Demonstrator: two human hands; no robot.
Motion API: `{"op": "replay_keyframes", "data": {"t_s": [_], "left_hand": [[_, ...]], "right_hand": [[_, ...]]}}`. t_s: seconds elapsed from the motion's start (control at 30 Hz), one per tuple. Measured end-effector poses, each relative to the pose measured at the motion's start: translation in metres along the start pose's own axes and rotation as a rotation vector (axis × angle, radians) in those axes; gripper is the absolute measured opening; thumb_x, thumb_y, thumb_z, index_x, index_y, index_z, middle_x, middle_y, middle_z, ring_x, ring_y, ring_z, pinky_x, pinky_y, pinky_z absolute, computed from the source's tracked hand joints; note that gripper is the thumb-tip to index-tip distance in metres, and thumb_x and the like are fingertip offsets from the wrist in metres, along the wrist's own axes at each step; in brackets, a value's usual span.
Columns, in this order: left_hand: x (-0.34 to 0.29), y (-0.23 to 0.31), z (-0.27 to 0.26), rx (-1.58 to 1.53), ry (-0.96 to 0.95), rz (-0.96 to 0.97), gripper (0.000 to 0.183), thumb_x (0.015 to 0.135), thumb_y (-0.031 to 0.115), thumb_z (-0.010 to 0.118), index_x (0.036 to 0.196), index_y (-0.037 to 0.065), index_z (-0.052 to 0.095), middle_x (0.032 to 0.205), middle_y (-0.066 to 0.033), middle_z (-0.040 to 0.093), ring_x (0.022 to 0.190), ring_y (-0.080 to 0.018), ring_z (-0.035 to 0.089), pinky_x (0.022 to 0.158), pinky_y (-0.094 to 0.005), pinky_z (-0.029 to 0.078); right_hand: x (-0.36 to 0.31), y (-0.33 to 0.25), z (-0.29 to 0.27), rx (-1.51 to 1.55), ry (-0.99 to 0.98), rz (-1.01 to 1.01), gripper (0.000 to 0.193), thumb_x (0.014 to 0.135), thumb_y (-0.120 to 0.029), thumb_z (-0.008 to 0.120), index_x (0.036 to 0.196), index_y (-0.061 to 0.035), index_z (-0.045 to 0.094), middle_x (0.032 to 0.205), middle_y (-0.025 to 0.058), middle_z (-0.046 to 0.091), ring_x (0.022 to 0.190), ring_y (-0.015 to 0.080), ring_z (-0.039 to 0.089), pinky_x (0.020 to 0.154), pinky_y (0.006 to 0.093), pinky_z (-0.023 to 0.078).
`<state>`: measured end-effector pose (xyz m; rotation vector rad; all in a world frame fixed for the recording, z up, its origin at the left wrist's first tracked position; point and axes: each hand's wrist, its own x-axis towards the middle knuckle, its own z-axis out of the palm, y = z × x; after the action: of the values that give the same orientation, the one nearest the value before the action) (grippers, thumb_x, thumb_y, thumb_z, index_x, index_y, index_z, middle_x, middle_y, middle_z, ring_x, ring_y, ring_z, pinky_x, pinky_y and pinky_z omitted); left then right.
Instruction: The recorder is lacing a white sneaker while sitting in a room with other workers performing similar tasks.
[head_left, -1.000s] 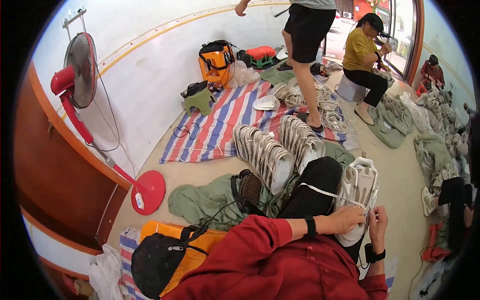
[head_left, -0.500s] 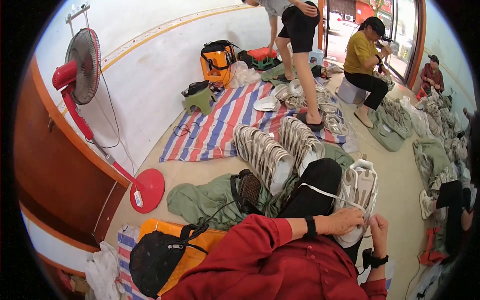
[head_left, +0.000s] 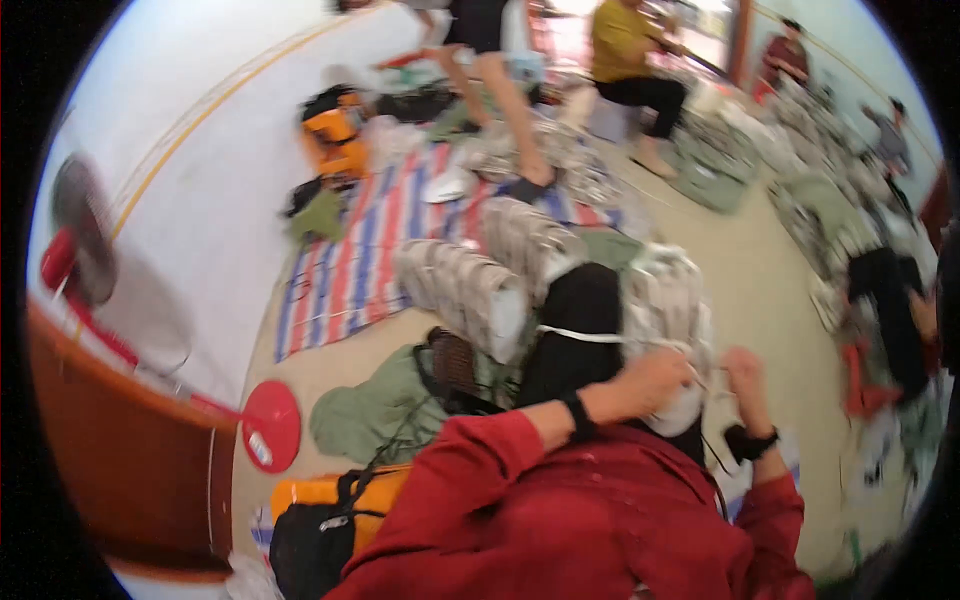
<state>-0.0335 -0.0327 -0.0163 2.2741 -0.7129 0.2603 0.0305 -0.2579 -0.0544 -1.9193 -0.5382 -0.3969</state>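
Note:
A beige and white shoe [head_left: 668, 290] rests sole-down against my right thigh, its toe pointing away from me. A white shoelace [head_left: 575, 335] runs from it across my black-clad leg [head_left: 572, 365]. My left hand [head_left: 648, 385] is closed over the near part of the shoe, its fingertips pinching the lace. Just to the right of the shoe, my right hand [head_left: 743, 375] is raised with its fingers closed. Blur hides what those fingers hold. Beyond my leg stand two rows of nested shoes [head_left: 465, 285], pale and striped.
A green cloth sack [head_left: 375, 410] and a black bag on an orange stool [head_left: 305, 540] lie at my left. A red fan base [head_left: 271, 425] stands by the wall. Co-workers [head_left: 635, 60] are ahead around a striped sheet [head_left: 350, 265]. Piled shoes [head_left: 815, 150] line the right side.
My view has turned rightward, so the room has shifted left in the picture. My right hand has risen somewhat away from my left beside the shoe. The picture is now blurred.

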Motion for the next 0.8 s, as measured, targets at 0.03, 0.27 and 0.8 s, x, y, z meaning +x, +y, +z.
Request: {"op": "replay_keyframes", "data": {"t_s": [0.03, 0.27, 0.8], "left_hand": [[-0.001, -0.002, -0.009, -0.025, -0.032, 0.019, 0.022, 0.076, 0.006, 0.052, 0.095, 0.009, 0.063, 0.093, -0.0135, 0.056, 0.091, -0.0335, 0.055, 0.078, -0.0415, 0.048], [0.001, -0.008, -0.021, -0.071, -0.029, 0.041, 0.028, 0.075, 0.0, 0.054, 0.101, 0.008, 0.059, 0.098, -0.0118, 0.055, 0.098, -0.0317, 0.054, 0.081, -0.0389, 0.048], [0.001, 0.002, -0.015, -0.02, -0.033, 0.021, 0.029, 0.077, 0.0, 0.053, 0.104, 0.01, 0.059, 0.095, -0.0102, 0.053, 0.096, -0.0307, 0.052, 0.082, -0.0396, 0.045]], "right_hand": [[0.005, -0.035, 0.005, 0.087, -0.499, 0.076, 0.025, 0.093, -0.021, 0.052, 0.083, -0.0007, 0.059, 0.07, 0.0088, 0.057, 0.068, 0.0208, 0.052, 0.064, 0.0354, 0.044], [0.049, -0.02, -0.019, 0.074, -0.437, 0.325, 0.019, 0.092, -0.016, 0.049, 0.094, -0.0029, 0.063, 0.084, 0.0093, 0.059, 0.076, 0.0225, 0.056, 0.073, 0.0391, 0.048], [0.04, -0.035, -0.047, 0.454, -0.426, 0.612, 0.019, 0.092, -0.02, 0.055, 0.084, -0.0069, 0.065, 0.062, -0.0053, 0.048, 0.056, 0.0034, 0.04, 0.047, 0.0209, 0.03]]}}
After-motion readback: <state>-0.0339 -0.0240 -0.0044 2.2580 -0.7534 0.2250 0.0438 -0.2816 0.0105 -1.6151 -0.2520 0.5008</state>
